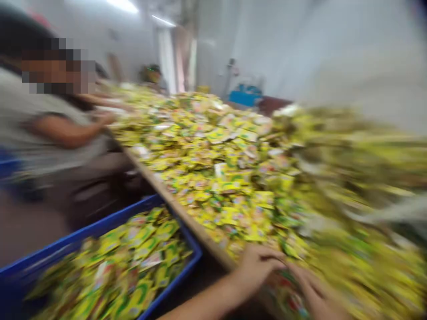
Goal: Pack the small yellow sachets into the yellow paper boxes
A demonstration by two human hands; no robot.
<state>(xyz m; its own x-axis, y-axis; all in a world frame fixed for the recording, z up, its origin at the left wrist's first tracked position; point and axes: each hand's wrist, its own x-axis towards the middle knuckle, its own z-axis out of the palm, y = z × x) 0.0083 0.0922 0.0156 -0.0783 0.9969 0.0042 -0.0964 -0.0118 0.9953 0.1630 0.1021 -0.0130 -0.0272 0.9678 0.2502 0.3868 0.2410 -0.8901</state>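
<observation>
A large heap of small yellow and green packets (213,178) covers the table. At its near edge my left hand (256,271) is bent over some packets (288,293), with its fingers curved toward my right hand. My right hand (312,289) lies on the other side of those packets, blurred and partly cut off by the bottom of the view. The packets between the two hands show red and green print. Both hands seem to press around them, and their undersides are hidden.
A blue crate (196,255) filled with similar packets stands left of the wooden table edge (150,178). A person (56,129) sits at the table's left side, arms reaching to the heap. Blurred packets and whitish sheeting (390,209) lie at the right. A blue container (245,97) stands behind.
</observation>
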